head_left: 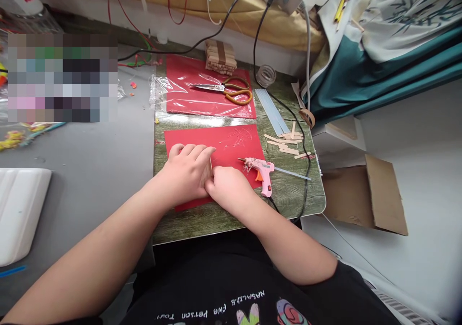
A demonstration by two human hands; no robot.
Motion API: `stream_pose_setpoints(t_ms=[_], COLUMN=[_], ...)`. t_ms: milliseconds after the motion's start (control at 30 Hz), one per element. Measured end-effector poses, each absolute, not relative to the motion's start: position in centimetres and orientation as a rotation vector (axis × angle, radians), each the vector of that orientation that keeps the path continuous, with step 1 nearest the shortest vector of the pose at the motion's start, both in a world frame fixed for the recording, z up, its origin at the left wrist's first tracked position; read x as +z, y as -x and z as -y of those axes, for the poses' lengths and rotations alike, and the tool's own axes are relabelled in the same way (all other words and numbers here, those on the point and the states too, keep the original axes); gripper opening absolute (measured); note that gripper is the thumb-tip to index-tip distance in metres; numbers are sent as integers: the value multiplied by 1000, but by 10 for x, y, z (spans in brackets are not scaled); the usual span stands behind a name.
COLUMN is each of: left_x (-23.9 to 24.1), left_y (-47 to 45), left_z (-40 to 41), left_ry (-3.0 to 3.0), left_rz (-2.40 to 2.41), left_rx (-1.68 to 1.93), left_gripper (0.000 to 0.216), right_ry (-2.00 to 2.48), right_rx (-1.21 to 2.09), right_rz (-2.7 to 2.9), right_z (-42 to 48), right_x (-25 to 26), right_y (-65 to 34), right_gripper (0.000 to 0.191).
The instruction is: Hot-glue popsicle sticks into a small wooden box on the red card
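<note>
My left hand (184, 173) curves over a pale wooden piece made of craft sticks (207, 175), gripping it above a red sheet (227, 144). My right hand (230, 184) is closed at the lower end of the same piece, thumb and fingers pressed against it. Most of the piece is hidden by the hands. Just right of my right hand, a pink glue gun (265, 171) lies on its side with a glue stick (292, 173) in its back. Thin glue strings (238, 136) lie on the red sheet.
Scissors (225, 89) and a bundle of craft sticks (221, 57) rest on wrapped red sheets (180, 91). To the right lie glue sticks (272, 110), loose cut sticks (287, 144) and a black cable (306, 190). A white case (21, 209) stands left; a cardboard box (386, 195) is beyond the table edge.
</note>
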State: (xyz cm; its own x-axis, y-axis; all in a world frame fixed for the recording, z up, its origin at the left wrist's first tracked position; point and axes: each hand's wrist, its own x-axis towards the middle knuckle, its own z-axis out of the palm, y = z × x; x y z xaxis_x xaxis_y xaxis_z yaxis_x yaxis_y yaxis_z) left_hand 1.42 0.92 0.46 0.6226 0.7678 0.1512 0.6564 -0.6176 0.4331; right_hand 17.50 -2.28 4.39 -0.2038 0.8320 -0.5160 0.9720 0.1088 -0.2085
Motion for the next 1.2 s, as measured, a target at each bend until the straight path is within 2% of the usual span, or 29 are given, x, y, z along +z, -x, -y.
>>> stream_pose_setpoints(t_ms=[167,467,667,1200], left_x=[6,9,13,7], left_y=[-14,-14,-13,-15], left_z=[-9,-9,-11,-8], left_ry=[-2498,-2496,-2483,-2480], left_rz=[-1145,-1140,-1111,-1148], left_rx=[458,444,447,483], left_gripper=[80,81,82,83], right_ry=[-1807,-2006,-2041,-2140], right_rx=[-752,-868,-845,-792], right_rz=[-2150,-2122,-2122,-2148], right_z=[25,6,-11,12], right_x=[44,52,48,50], right_y=[-178,-176,-172,-180], right_gripper=[28,51,39,43])
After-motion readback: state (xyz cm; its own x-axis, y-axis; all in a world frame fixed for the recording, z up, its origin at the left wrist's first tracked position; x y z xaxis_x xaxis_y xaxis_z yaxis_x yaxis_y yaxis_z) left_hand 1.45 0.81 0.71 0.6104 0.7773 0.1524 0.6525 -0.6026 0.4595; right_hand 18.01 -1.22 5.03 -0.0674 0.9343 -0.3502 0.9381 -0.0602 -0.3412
